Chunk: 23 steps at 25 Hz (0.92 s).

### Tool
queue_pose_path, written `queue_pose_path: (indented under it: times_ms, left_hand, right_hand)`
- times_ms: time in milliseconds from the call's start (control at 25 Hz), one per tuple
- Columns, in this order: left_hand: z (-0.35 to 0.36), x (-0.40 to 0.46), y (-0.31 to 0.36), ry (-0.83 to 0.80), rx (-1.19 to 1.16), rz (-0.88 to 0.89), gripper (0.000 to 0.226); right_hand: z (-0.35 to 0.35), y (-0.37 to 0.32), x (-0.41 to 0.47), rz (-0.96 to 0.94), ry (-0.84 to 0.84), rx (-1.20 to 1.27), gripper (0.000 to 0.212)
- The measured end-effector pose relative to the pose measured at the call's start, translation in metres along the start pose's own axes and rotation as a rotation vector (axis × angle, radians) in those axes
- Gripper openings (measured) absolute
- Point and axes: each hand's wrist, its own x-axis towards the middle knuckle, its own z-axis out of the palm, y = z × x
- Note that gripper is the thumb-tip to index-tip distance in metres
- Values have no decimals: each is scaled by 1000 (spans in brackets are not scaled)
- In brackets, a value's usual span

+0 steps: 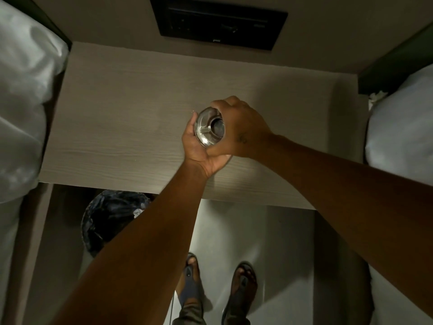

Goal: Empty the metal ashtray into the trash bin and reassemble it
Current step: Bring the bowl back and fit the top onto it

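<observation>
Your two hands meet over the bench (117,127), both clamped on the metal ashtray (209,126). Your left hand (201,148) cups it from below with the thumb up its left edge; your right hand (239,130) wraps over its right side and hides that part of the rim. The ashtray is tilted, its dished top with the dark centre hole facing you; whether it touches the bench you cannot tell. Below the bench's near edge, left of your left forearm, stands the trash bin (110,216) with a dark liner, partly covered by that arm. White bedding (23,90) flanks the bench. A dark wall panel (218,19) sits beyond it, dim and unreadable.
</observation>
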Motion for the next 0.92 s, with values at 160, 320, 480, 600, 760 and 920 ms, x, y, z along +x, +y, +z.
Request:
queue_pose_path:
  times_ms: [160, 320, 480, 600, 760, 920]
  left_hand:
    - [-7, 2, -2, 16, -43, 33, 58]
    - [-7, 3, 2, 44, -15, 55, 59]
    - [-1, 2, 10, 69, 50, 71, 69]
    - [0, -2, 33, 264, 189, 238, 64]
    - [-8, -8, 57, 578, 1035, 642, 34]
    - [-21, -21, 53, 469, 1971, 743, 38]
  right_hand:
    - [3, 0, 6, -3, -78, -27, 110]
    - [1, -1, 12, 11, -123, -78, 113]
    - [1, 3, 17, 61, -87, -111, 114]
    - [11, 17, 13, 131, -97, -125, 115]
    - [27, 32, 6, 134, -74, -143, 117]
    - [28, 30, 6, 141, -47, -119, 123]
